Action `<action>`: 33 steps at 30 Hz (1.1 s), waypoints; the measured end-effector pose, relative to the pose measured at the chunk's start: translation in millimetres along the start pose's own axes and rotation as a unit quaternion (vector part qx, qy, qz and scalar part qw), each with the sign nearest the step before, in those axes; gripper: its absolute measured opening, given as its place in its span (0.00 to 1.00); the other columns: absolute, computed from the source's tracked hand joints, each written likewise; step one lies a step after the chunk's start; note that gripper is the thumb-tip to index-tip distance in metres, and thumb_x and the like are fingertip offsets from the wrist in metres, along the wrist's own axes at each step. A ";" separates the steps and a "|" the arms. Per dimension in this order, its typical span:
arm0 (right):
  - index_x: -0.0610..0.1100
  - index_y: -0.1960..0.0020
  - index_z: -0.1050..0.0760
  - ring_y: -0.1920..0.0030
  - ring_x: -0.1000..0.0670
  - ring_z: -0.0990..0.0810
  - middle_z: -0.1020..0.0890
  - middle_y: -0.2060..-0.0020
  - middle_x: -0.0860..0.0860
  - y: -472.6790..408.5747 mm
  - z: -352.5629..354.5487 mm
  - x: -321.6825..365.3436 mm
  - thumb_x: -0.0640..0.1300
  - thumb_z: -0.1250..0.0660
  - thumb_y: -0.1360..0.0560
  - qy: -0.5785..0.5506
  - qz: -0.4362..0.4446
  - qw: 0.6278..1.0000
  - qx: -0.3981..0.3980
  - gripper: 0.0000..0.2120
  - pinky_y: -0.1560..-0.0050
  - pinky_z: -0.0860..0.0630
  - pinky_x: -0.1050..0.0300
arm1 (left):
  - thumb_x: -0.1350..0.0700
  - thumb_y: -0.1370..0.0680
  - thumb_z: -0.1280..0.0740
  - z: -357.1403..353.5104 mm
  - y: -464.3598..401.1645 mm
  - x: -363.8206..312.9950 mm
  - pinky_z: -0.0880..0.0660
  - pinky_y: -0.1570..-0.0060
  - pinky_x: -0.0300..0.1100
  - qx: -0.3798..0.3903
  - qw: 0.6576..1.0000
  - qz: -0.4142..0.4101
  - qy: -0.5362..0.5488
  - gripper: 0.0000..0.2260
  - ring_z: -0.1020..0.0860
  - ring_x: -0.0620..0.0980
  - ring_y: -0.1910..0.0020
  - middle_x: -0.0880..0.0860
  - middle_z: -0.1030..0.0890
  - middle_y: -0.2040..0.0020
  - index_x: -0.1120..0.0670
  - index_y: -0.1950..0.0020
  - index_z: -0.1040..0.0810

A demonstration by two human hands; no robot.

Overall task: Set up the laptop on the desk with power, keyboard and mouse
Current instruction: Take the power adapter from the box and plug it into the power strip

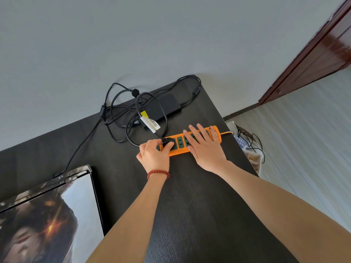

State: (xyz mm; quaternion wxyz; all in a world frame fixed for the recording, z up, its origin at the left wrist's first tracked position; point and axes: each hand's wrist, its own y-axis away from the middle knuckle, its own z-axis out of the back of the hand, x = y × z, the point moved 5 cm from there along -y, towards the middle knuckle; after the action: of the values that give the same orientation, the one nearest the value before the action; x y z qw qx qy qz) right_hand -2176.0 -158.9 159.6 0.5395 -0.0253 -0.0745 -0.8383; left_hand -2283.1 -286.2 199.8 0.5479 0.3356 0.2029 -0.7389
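Laptop (45, 211), lid printed with dark artwork, lay at the black surface's (190, 205) left edge. Beyond it, the left hand (154, 155) pinched a black plug (168, 143) on an orange power strip (178, 151); the right hand (206, 147) pressed flat, grip released.

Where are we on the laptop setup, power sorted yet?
Done: laptop sits open on the desk, its cable already in its rear corner. In hand: left hand grips the black plug at the orange power strip, right hand flat on the strip. Left: no keyboard or mouse in view.
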 end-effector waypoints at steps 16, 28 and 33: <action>0.48 0.26 0.46 0.26 0.42 0.43 0.37 0.27 0.46 1.4 1.4 0.7 0.52 0.47 0.21 0.009 0.002 1.000 -0.029 0.25 0.28 0.50 0.38 | 0.51 0.31 0.27 -8.0 5.7 1.7 0.42 0.49 0.41 -0.029 0.999 -0.020 0.015 0.10 0.25 0.51 0.55 0.51 0.20 0.57 0.55 0.55 0.18; 0.49 0.27 0.43 0.27 0.44 0.41 0.33 0.30 0.48 -4.7 2.3 -4.8 0.51 0.44 0.22 -0.003 0.046 0.999 -0.029 0.24 0.28 0.49 0.39 | 0.53 0.30 0.27 -14.9 11.3 7.1 0.39 0.51 0.44 -0.053 0.998 -0.036 0.002 0.08 0.24 0.52 0.56 0.52 0.20 0.58 0.55 0.56 0.19; 0.51 0.26 0.47 0.26 0.45 0.45 0.36 0.28 0.50 -14.4 0.8 -12.2 0.52 0.46 0.21 0.010 0.078 0.997 -0.004 0.25 0.28 0.52 0.40 | 0.53 0.31 0.27 -18.2 10.8 7.1 0.40 0.51 0.42 -0.063 0.997 -0.038 -0.016 0.08 0.25 0.52 0.57 0.52 0.21 0.58 0.56 0.56 0.20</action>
State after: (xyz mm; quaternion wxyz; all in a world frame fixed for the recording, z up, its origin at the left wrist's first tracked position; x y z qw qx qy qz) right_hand -2184.0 -142.0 157.4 0.6036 -0.0246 -0.0638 -0.7943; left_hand -2269.2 -282.3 182.8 0.5427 0.2811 0.2527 -0.7501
